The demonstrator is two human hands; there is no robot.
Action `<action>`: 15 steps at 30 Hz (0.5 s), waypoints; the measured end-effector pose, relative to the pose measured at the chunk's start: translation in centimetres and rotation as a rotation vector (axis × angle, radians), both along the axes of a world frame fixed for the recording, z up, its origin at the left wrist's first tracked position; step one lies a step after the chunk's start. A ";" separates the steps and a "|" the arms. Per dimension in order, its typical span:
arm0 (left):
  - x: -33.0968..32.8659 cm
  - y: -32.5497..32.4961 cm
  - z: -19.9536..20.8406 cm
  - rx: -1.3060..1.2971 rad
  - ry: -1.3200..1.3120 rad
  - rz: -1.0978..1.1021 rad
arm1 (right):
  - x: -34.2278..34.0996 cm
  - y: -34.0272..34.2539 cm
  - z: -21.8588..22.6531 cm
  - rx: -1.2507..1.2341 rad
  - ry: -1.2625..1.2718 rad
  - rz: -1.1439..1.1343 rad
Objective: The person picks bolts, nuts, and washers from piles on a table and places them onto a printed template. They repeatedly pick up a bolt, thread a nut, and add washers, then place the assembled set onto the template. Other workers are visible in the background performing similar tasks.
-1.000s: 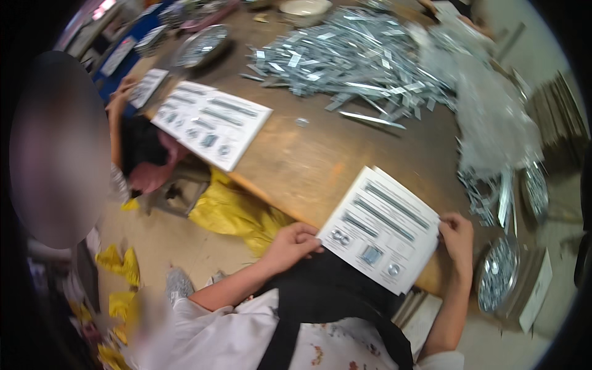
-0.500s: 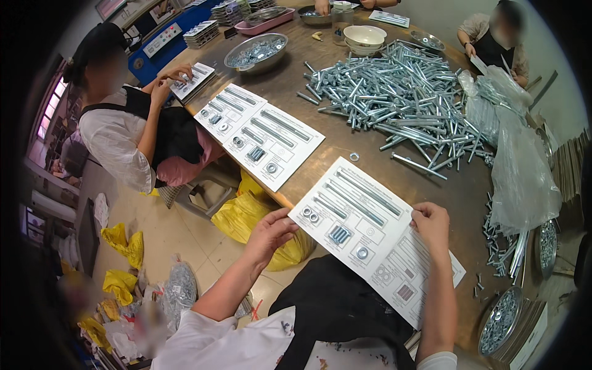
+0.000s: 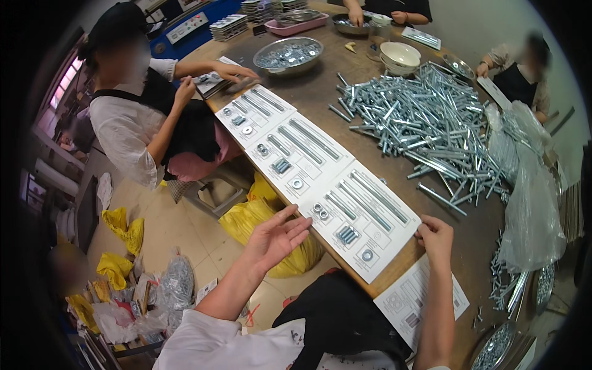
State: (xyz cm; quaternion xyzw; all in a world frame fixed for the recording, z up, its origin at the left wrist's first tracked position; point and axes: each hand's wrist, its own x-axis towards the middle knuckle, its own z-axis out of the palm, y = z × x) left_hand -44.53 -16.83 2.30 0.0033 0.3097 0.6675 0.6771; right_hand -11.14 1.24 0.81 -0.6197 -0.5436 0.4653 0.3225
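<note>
A white printed card carrying long bolts, nuts, short bolts and a washer lies along the table's near edge. Its far left side meets a similar loaded card, and a third loaded card continues the row. My left hand is open, palm turned up, fingers stretched out by the near left edge of the nearest card; whether they touch it I cannot tell. With bent fingers, my right hand pinches that card's right corner. Partly beneath my right forearm is a printed card without hardware.
A heap of long bolts covers the table's middle, with a plastic bag at right. Bowls of small hardware stand at the far left and near right. A co-worker's hand reaches over the row's far end; yellow bags sit below.
The nearest card has moved away from me, up against the row on the table. My left hand has let go of its edge and opened. The co-worker at left has stretched out an arm.
</note>
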 end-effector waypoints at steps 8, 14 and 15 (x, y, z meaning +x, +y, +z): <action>-0.5 0.1 -0.5 0.004 -0.075 0.044 | -0.6 -0.1 0.7 -0.033 0.082 0.012; -1.3 0.5 -0.5 0.025 -0.010 0.043 | -1.5 0.4 0.0 -0.030 0.122 0.040; -1.4 0.4 -0.6 0.026 -0.006 0.047 | -1.7 0.4 0.1 -0.028 0.129 0.044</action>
